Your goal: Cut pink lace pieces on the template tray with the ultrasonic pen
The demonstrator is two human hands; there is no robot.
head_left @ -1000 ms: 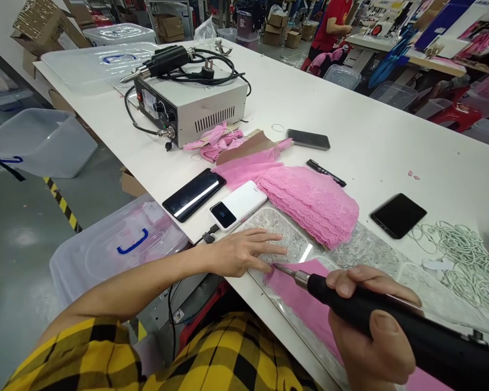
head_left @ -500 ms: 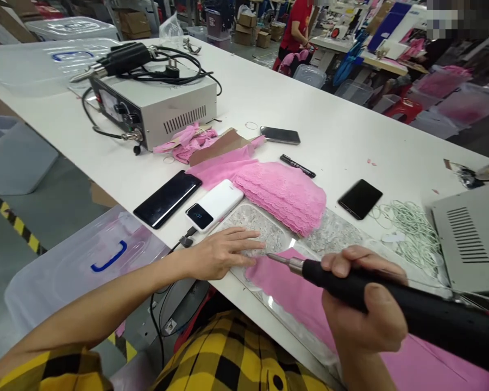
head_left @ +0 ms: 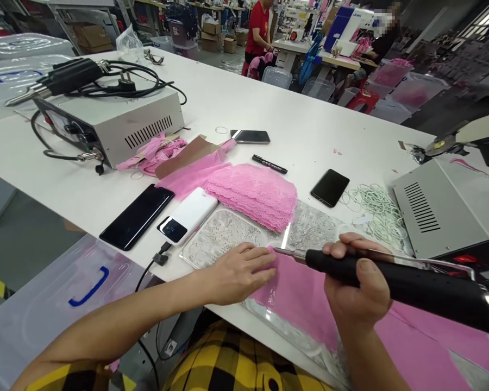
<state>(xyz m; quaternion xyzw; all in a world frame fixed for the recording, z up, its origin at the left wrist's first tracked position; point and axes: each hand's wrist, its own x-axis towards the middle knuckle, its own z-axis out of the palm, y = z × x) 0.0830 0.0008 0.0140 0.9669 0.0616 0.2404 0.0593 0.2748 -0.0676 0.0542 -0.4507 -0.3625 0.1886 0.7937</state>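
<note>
My left hand (head_left: pixel 242 271) lies palm down, fingers stretched out, on the left edge of a sheet of pink fabric (head_left: pixel 303 285). My right hand (head_left: pixel 358 296) grips a black-handled tool with a pointed metal tip (head_left: pixel 415 288). The tip points left and is at the fabric's upper edge, close beside my left fingertips; whether it touches the cloth I cannot tell. Beneath the fabric is a grey marbled board (head_left: pixel 224 236) under a clear sheet. A stack of pink lace pieces (head_left: pixel 255 195) rests on the board's far side.
A white power bank (head_left: pixel 195 209), a dark phone (head_left: pixel 138 216), another phone (head_left: pixel 330 188) and a marker pen (head_left: pixel 269 163) surround the lace. Grey boxes stand left (head_left: pixel 138 127) and right (head_left: pixel 452 201), the left one topped by a similar tool (head_left: pixel 73 76). Pale green cord (head_left: pixel 378 212) lies tangled.
The view has swung to the right, showing more of the right-hand grey box. Relative to the fabric, my left hand has slid onto its edge, and the tool's tip remains close to my fingers.
</note>
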